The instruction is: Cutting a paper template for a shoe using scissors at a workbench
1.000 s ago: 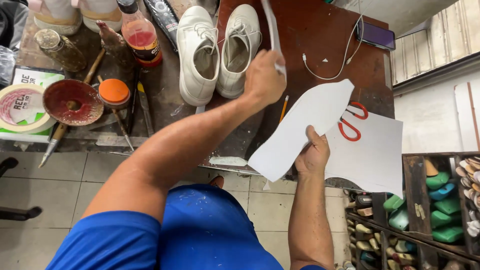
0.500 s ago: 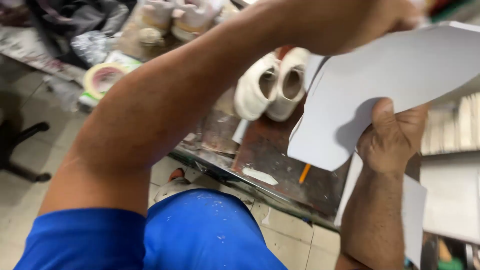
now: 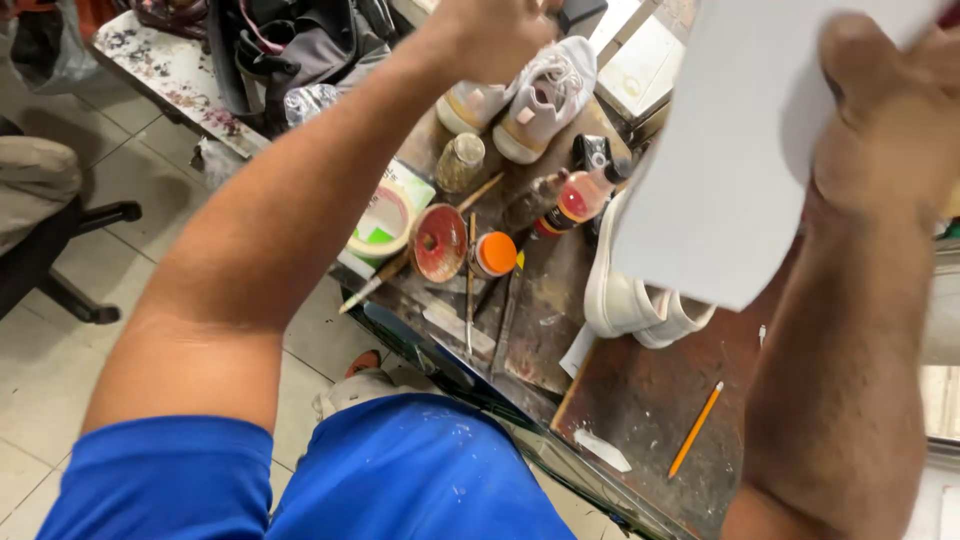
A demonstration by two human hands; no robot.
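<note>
Right hand [image 3: 890, 130] clamped on a white cut sheet [image 3: 720, 170], thumb pressed across its face, sheet raised high above the counter [image 3: 640, 400]; left hand [image 3: 495, 35] lifted near the top edge, fist-like, grip impossible to tell; sheet already shaped, not yet laid on anything; white shoes [image 3: 630, 295] waiting beneath it, pencil [image 3: 695, 430] lying unused, red dish [image 3: 440, 243] and orange-capped jar [image 3: 495, 253] untouched.

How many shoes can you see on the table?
4. A worn pair sits at the table's far end; a white pair lies partly under the white sheet, which may hide more.
</note>
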